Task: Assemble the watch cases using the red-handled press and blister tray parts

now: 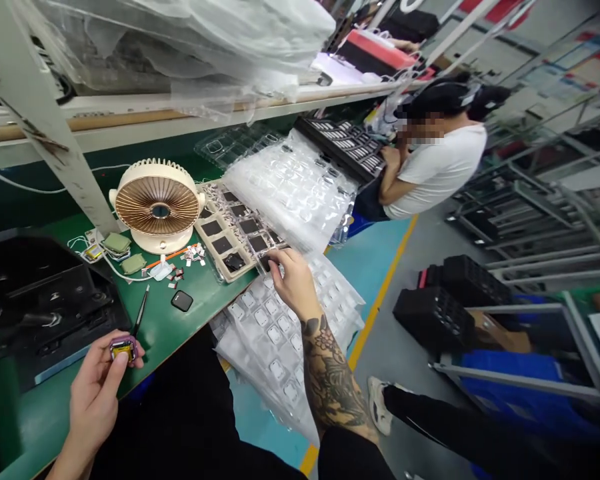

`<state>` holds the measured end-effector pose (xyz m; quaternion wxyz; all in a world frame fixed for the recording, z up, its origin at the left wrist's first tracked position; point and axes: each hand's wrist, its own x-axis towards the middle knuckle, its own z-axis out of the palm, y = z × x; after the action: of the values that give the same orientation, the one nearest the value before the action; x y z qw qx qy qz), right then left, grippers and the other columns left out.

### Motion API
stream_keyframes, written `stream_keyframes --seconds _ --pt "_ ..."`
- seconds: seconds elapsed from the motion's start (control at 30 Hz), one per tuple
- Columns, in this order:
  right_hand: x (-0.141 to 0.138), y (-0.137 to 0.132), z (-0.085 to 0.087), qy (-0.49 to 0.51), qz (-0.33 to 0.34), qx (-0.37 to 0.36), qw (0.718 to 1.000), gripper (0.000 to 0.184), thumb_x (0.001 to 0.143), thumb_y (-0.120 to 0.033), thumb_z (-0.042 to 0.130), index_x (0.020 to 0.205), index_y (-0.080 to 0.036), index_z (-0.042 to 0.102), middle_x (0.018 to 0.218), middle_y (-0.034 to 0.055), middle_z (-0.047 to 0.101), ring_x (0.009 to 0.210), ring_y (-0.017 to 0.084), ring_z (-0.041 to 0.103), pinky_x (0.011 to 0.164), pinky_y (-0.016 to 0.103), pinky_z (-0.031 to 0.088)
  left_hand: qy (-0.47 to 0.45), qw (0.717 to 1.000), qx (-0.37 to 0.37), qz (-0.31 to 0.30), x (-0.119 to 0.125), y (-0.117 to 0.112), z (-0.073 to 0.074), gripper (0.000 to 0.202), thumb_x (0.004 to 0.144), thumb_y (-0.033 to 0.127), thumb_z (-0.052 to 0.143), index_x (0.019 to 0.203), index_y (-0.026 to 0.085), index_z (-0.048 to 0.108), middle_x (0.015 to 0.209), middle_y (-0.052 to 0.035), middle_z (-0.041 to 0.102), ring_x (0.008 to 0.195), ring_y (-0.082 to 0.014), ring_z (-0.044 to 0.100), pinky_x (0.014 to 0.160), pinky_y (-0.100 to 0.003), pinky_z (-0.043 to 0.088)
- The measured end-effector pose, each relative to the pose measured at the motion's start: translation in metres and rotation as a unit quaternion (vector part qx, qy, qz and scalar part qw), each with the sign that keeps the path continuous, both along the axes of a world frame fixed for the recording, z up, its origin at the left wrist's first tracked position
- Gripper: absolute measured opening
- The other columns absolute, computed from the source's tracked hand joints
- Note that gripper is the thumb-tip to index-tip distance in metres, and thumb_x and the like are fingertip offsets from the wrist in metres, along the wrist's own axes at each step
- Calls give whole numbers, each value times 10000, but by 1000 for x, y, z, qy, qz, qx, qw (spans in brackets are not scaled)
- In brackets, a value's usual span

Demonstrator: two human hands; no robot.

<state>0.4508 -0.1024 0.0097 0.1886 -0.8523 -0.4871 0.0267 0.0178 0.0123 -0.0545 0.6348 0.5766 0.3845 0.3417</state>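
Observation:
My left hand (97, 383) is closed on a small purple-rimmed part (123, 348), pinching it between thumb and fingers above the near edge of the green bench (180, 330). My right hand (291, 275) reaches out over a stack of clear blister trays (275, 337). Its fingertips pinch a small dark part (269, 262) at the edge of a beige tray (225, 268) that has dark square parts in its pockets. A loose dark square part (182, 301) and black tweezers (141, 312) lie on the bench between my hands.
A beige desk fan (157, 205) stands behind the tray. A black fixture (40, 300) fills the left of the bench. More clear trays (293, 190) lean at the back. A seated person (430, 167) works at black trays to the right. Black crates (445, 313) sit on the floor.

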Motion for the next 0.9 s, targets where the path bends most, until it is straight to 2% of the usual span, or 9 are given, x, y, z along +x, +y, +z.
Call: stream_keyframes --seconds 0.17,0.27,0.37,0.47,0.53,0.63,0.73,0.83,0.9 --pt "4 -13 -1 11 5 24 1000 347 1069 -486 604 1241 -210 725 1187 83 735 1138 212 665 1039 372 515 18 1000 4 4 -1 2 -3 361 1063 353 729 1356 153 663 1058 -103 778 841 -173 766 821 -265 653" --pt "7 -14 4 -37 -56 30 997 390 1129 -411 433 1238 -202 744 1163 97 727 1107 203 658 997 347 504 14 1000 -1 10 0 2 -1 375 1051 360 745 1351 149 669 1063 -114 785 840 -187 775 806 -274 660" --pt "19 -2 16 -100 -109 -73 986 466 1130 -307 327 1322 -210 740 1299 122 696 1079 193 653 886 313 477 15 1000 0 8 2 3 2 374 1040 364 760 1334 149 680 1053 -116 790 837 -193 776 794 -277 660" --pt "38 23 32 -110 -39 -217 969 466 1099 -213 333 1305 -209 751 1403 134 672 1181 210 658 878 298 455 16 1000 0 10 3 4 4 388 1031 379 771 1332 149 688 1045 -116 791 836 -196 774 797 -282 660" --pt "54 41 42 -88 -1 -269 959 444 1067 -157 371 1260 -178 770 1307 157 716 1169 222 679 907 295 459 16 1000 1 12 3 4 5 395 1024 385 780 1328 149 692 1046 -116 792 833 -197 775 799 -285 660" --pt "75 65 50 -58 15 -314 948 333 1021 -163 526 1201 -142 806 1155 171 762 1045 199 700 928 276 475 21 999 -6 23 2 2 5 405 1017 398 790 1322 150 694 1064 -116 791 851 -201 780 812 -285 660" --pt "85 83 50 -33 18 -339 940 248 945 -203 706 1138 -114 833 1110 159 784 950 151 697 917 242 483 24 999 -24 31 2 -1 5 436 1007 431 799 1322 151 691 1067 -111 789 865 -205 781 825 -286 661" --pt "83 95 44 -29 3 -337 941 285 934 -178 682 1119 -11 820 1105 161 773 938 105 714 928 211 469 36 998 -47 31 0 -2 4 447 1004 451 801 1336 172 694 1087 -91 789 884 -189 779 862 -260 656" --pt "79 99 38 -29 -9 -320 947 267 905 -145 691 1081 15 813 1114 178 772 958 119 731 942 219 482 42 997 -56 25 -1 -2 2 439 1007 450 797 1351 198 694 1110 -76 791 907 -176 778 896 -236 650"
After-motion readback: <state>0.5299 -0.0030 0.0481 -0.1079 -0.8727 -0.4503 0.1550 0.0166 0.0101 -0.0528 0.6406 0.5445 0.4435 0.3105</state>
